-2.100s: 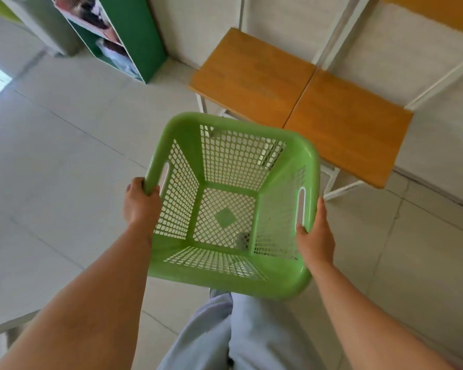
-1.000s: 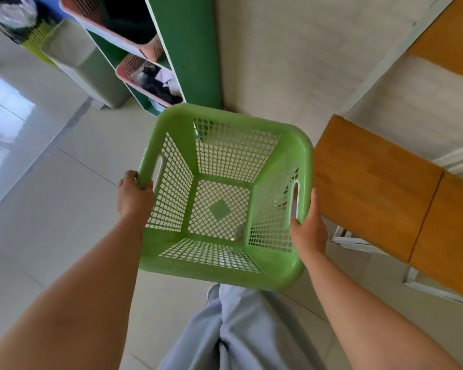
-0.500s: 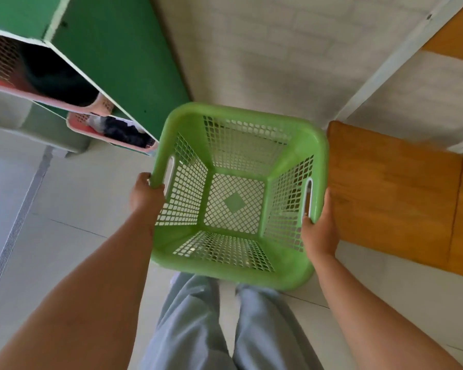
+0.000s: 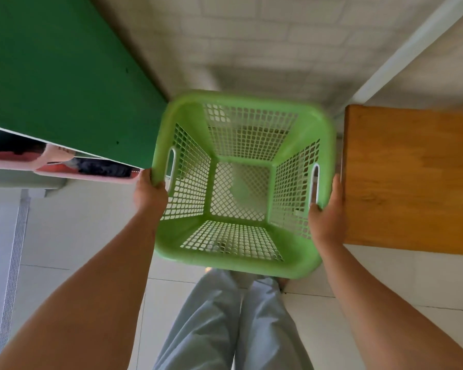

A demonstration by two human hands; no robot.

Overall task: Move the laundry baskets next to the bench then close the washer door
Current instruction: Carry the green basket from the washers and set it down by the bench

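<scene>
I hold an empty green mesh laundry basket [image 4: 300, 124] in front of me, above the floor. My left hand [image 4: 149, 194] grips its left rim by the handle slot, and my right hand [image 4: 328, 213] grips the right rim below the other slot. The wooden bench [image 4: 409, 177] lies directly to the right of the basket, its left edge close to the basket's right side. The washer is out of view.
A green shelf unit [image 4: 64, 76] stands close on the left, holding pink baskets [image 4: 56, 158] with dark laundry. A white brick wall [image 4: 251, 41] rises just beyond the basket. Pale tiled floor [image 4: 72, 231] and my trouser legs [image 4: 233, 324] lie below.
I have carried the basket leftward past the bench's end, into the gap between bench and green shelf. The shelf now looms closer on the left. My grip is unchanged.
</scene>
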